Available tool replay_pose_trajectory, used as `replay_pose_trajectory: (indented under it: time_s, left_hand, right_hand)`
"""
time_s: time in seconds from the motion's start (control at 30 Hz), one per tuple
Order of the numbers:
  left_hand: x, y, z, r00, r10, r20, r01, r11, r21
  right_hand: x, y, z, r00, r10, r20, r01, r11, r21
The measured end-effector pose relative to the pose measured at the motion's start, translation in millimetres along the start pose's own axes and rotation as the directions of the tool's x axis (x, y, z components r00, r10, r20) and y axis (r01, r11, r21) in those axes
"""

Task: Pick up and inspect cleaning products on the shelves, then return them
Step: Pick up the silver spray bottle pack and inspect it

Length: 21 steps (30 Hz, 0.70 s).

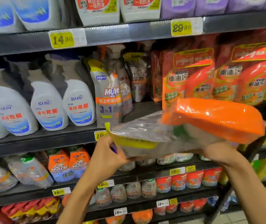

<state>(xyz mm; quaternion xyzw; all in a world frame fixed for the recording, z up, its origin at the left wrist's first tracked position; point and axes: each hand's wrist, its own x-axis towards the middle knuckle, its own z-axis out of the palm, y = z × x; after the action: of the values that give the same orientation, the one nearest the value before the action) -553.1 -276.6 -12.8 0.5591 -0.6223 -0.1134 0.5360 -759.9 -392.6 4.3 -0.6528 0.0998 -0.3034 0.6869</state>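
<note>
We hold one plastic-wrapped refill pack flat in front of the middle shelf, lying crosswise at its front edge, with the orange end to the right and the clear, yellow-trimmed end to the left. Our left hand pinches the left end, fingers curled round the film near the yellow strip. Our right hand cups the pack from beneath at the right end; its fingers are hidden under the pack, so we judge it a supporting grasp rather than see it plainly.

The pack looks soft and floppy — glossy film over pouches that sag between the two hands. We judge it moderately heavy with liquid, slippery on the film, and not fragile, though a pinch on loose wrap alone could slide or tear. The surer hold is underneath the bulky orange end, with the other hand steadying the thin end.

On the middle shelf we count three white trigger spray bottles in full view at the left, with a fourth cut off by the frame edge. Two tall orange-and-red refill packs stand at the right, behind the one we hold. Between them stand grey spray bottles — at least three, blurred and overlapping.
</note>
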Motion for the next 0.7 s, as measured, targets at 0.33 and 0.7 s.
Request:
replay_pose_trajectory:
  time_s: [0.33, 0.7]
  left_hand:
    - [-1, -11, 19, 0.962, -0.272, -0.011, 0.219, 0.797, -0.563]
    - [13, -12, 42, 0.882, -0.464, -0.083, 0.404, 0.834, -0.375]
  right_hand:
    - [13, 33, -11, 0.974, -0.184, -0.13, 0.167, 0.978, -0.126]
    - [9, 9, 22, 0.888, -0.158, -0.431, 0.212, 0.974, 0.079]
